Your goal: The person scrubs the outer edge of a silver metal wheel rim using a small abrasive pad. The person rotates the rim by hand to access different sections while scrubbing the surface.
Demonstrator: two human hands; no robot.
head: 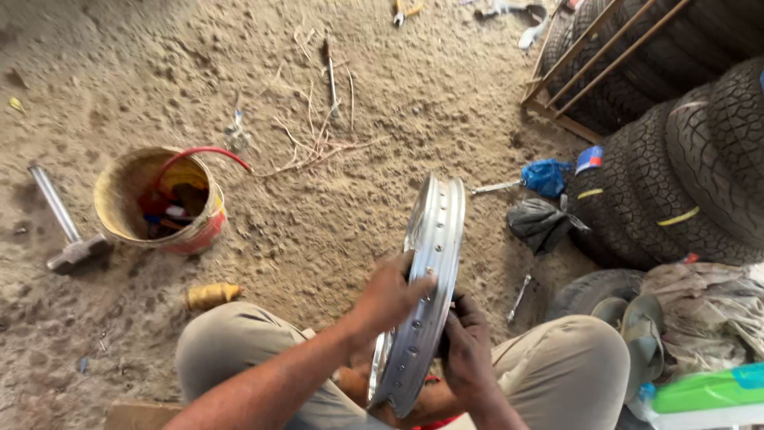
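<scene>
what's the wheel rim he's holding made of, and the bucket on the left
The wheel rim looks like bright polished metal, probably steel or aluminium: it reflects light and has punched spoke holes. The bucket appears to be worn yellowish plastic or painted metal, dusty, with a red band; hard to tell.

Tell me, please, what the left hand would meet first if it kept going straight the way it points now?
The left hand already rests on the silver wheel rim, its fingers aimed up and right across it. Straight on, it would meet that rim at once. Beyond it lie sandy ground and a dark rag, though depth is hard to judge.
</scene>
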